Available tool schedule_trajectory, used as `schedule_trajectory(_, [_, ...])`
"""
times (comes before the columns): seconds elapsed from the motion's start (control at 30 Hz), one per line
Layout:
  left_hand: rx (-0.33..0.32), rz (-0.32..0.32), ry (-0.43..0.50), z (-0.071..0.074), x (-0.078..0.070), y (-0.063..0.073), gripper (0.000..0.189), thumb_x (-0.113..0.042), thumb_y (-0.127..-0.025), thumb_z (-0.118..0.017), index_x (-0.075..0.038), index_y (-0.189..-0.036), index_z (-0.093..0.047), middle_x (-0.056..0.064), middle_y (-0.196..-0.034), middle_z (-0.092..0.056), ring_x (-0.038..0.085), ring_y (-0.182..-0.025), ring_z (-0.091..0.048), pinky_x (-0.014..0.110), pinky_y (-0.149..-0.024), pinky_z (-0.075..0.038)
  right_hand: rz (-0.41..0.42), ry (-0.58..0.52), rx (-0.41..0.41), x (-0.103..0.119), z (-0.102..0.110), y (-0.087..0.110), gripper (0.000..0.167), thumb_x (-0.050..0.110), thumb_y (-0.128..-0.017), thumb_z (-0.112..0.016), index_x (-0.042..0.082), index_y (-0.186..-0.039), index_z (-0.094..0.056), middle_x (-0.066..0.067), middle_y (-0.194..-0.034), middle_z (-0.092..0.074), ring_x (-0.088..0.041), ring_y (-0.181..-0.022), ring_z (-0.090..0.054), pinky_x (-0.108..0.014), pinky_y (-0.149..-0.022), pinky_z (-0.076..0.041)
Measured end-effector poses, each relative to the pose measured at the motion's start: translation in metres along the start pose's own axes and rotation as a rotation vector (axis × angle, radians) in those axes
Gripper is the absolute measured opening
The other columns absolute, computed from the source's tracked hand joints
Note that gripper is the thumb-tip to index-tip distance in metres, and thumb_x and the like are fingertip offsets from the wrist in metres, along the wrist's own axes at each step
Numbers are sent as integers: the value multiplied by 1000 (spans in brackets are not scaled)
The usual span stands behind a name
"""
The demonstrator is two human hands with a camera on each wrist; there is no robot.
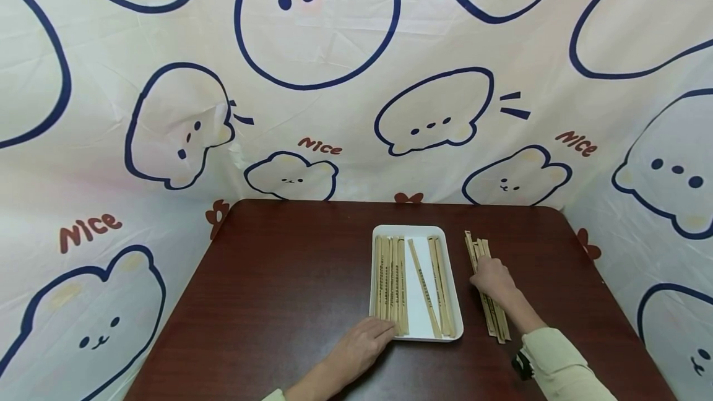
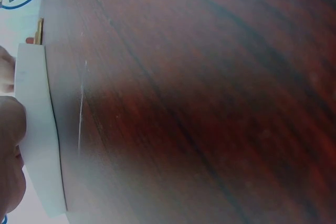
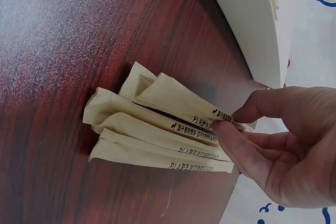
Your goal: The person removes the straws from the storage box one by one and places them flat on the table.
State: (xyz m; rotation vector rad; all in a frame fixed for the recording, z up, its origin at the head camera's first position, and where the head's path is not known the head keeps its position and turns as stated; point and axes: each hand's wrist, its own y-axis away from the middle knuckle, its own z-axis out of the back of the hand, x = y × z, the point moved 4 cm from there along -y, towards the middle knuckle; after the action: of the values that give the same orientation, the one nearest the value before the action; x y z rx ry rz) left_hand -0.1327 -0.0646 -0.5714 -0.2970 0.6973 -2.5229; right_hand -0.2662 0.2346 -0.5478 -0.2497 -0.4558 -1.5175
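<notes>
My left hand (image 1: pixel 359 351) rests at the near left corner of a white tray (image 1: pixel 416 308), its fingers over the rim. In the left wrist view those fingers lie along the top of the tray's side wall (image 2: pixel 37 108). Paper-wrapped straws (image 1: pixel 392 283) line the tray's left side, a lone one slants in the middle, and a few lie along the right. My right hand (image 1: pixel 494 280) is over a loose bunch of wrapped straws (image 1: pixel 496 320) beside the tray. Its thumb and index finger pinch the top wrapped straw (image 3: pixel 178 95); several others lie under and next to it.
The dark brown wooden table (image 1: pixel 289 265) reaches back to a cartoon-printed curtain (image 1: pixel 345 116), which also hangs at both sides. A black object (image 1: pixel 522 365) is at the right sleeve cuff. The tray's wall stands between the loose bunch and the straws inside.
</notes>
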Motion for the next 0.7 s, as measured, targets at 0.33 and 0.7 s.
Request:
schedule_trajectory(0.33, [2,-1,-1,-1,1,1,30,-7,-89,-52,-4,-113,-71,9,-114,-71,17,-105,-67,32,-97,-52,6,-6,4,0,0,1,27,-4,-76,-57,12,-61,-40,2,-53,-36,-13,-46,-36,-26,-41,-31])
schedule_trajectory(0.7, [9,0,-3,-1,0,1,30,-8,-89,-56,-4,-115,-71,9,-115,-70,18,-105,-67,33,-97,-51,-6,45,-1,3,-1,1,26,-4,-76,-56,11,-60,-42,-2,-54,-42,-18,-48,-42,-29,-42,-35])
